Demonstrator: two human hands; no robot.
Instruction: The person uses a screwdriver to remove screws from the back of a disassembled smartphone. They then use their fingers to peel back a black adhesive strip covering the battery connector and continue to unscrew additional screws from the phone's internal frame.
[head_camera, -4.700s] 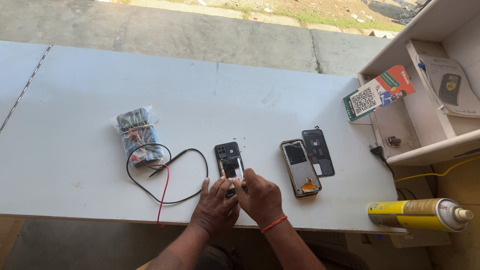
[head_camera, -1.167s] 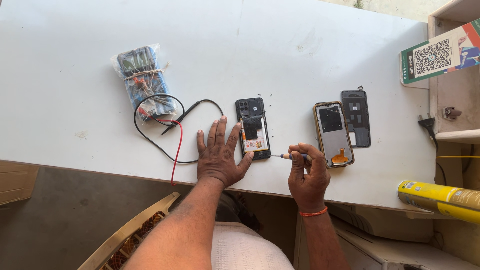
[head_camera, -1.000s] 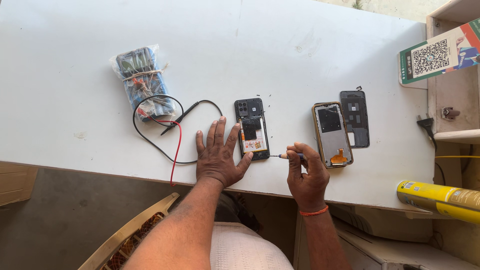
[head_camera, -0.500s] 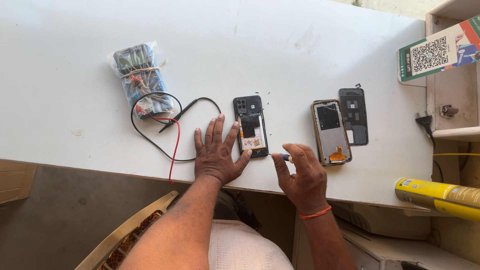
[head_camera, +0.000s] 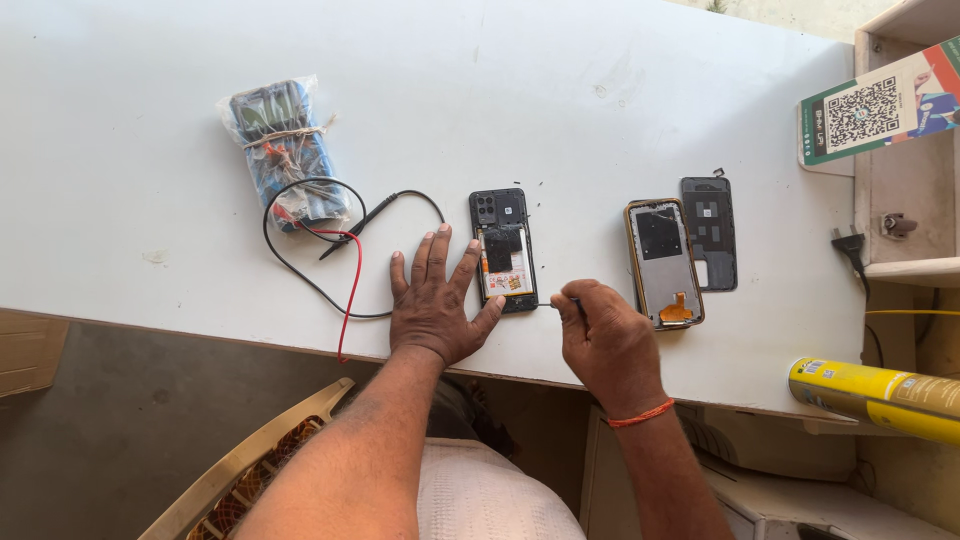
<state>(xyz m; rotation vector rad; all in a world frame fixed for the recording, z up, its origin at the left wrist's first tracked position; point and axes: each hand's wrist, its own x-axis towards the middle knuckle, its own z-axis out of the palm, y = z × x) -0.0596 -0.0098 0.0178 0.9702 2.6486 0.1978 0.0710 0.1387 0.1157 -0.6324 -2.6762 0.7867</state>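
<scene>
Head view: left hand (head_camera: 432, 305) lay flat on the white table (head_camera: 150, 210), fingers spread wide, thumb and index fingertips against the left edge of the opened phone (head_camera: 503, 250), steadying it. Phone lay near the table's front edge, just right of that hand, back cover already off, board w/ camera block at top and an orange-and-white label over the battery area showing. Right hand (head_camera: 605, 340) was curled tight around a thin tool (head_camera: 560, 303), prob. a small screwdriver; its tip pointed left at the phone's lower right corner, touching or just short of it, can't tell which.

Progress, judging by layout: disassembly looked well under way. A second phone frame (head_camera: 661, 263) w/ an orange flex cable lay to the right, a dark back panel (head_camera: 709, 233) touching it on its far side. Work at the phone's bottom edge appeared not yet finished; internals were in place.

Elsewhere: a multimeter in a clear bag (head_camera: 285, 150) w/ black and red leads (head_camera: 335, 255) looped left of the hand, untouched. A yellow tube (head_camera: 875, 397) lay at the right, off the table edge. A card w/ a square code (head_camera: 878, 112) leaned on the shelf.
</scene>
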